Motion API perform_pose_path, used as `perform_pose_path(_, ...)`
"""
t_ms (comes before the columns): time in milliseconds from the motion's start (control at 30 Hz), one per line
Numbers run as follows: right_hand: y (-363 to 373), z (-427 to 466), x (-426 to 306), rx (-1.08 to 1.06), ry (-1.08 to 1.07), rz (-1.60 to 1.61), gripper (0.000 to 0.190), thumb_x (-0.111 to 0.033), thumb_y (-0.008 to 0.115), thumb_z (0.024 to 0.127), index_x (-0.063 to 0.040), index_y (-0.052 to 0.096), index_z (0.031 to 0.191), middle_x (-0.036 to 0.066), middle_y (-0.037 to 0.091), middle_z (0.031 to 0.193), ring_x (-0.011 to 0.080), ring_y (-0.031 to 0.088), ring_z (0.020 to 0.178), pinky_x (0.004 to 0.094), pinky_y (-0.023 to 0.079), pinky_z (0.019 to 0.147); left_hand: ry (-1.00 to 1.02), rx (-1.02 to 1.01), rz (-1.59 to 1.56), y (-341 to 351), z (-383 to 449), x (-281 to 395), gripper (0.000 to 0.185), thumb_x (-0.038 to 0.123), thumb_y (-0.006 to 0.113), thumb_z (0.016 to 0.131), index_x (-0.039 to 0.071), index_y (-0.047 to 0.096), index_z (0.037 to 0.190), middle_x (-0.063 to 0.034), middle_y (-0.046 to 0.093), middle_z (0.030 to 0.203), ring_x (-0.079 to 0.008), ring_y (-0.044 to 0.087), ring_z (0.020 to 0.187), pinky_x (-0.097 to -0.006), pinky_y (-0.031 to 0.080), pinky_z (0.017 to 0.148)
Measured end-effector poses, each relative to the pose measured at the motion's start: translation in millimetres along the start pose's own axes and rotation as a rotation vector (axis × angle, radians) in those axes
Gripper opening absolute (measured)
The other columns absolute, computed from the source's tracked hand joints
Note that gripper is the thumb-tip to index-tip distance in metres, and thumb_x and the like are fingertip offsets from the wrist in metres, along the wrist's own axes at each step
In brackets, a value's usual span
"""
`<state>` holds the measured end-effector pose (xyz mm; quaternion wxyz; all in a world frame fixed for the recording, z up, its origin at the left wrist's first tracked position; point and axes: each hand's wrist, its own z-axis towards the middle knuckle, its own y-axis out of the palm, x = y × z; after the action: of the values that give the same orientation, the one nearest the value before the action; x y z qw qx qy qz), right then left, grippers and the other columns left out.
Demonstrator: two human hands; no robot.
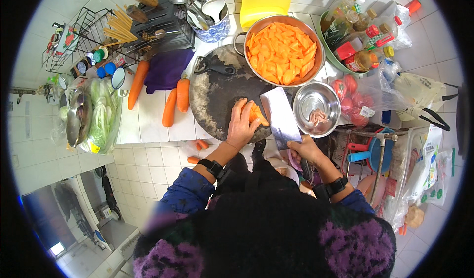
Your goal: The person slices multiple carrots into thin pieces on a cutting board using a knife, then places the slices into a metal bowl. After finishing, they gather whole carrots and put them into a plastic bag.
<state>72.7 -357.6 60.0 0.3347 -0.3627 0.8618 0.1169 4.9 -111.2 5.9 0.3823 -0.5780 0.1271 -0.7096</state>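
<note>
My left hand (pixel 240 124) rests over cut carrot pieces (pixel 257 115) on a dark round chopping board (pixel 218 92), fingers against them. My right hand (pixel 307 151) grips the handle of a cleaver (pixel 282 116); its broad blade lies tilted at the board's right edge, just right of the pieces. Behind the board, a steel pan (pixel 321 37) is heaped with sliced carrot (pixel 281 53). A small metal bowl (pixel 335 107) with pinkish strips, perhaps meat, stands right of the blade. A black-handled peeler or similar tool (pixel 218 68) lies on the board's far left part.
Whole carrots (pixel 182 94) and a purple cloth (pixel 166 70) lie to the left, beyond them bagged leafy greens (pixel 102 115). A knife block (pixel 163 26) stands behind. At right are a green basin (pixel 326 52) of bottles, bagged tomatoes (pixel 351 102) and a metal rack (pixel 377 159).
</note>
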Motion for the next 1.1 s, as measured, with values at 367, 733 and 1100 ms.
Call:
perform_pose_path(367,50.9,41.3,14.8,-0.263,0.064,0.202,0.024,-0.016,0.066,0.087,0.000,0.058,0.072,0.005,0.055,0.056,0.0139,0.050,0.039,0.0297,0.044,0.039,-0.008,0.006,0.123,12.8,4.2,9.9,0.064,0.024,0.074,0.080,-0.002,0.048,0.132,-0.0234,0.039,0.136,-0.0454,0.034,0.132,-0.0526,0.031,0.110)
perform_pose_path(733,33.7,7.6,-50.6,-0.127,-0.186,0.206,0.028,-0.012,0.064,0.089,0.000,0.059,0.064,0.005,0.055,0.054,0.0129,0.051,0.041,0.0283,0.044,0.040,0.312,0.163,0.000,1.4,91.6,49.3,0.046,0.010,0.070,0.080,-0.001,0.056,0.123,-0.0217,0.045,0.132,-0.0431,0.041,0.128,-0.0510,0.036,0.106)
perform_pose_path(1100,-18.5,-36.6,-62.8,0.374,-0.185,0.494,0.017,-0.007,0.060,0.091,0.002,0.059,0.077,0.004,0.053,0.056,0.0136,0.048,0.039,0.0279,0.042,0.037,0.056,-0.255,0.438,50.4,209.1,46.6,0.067,0.042,0.062,0.090,0.012,0.040,0.146,-0.0197,0.026,0.154,-0.0427,0.016,0.144,-0.0653,0.016,0.111)
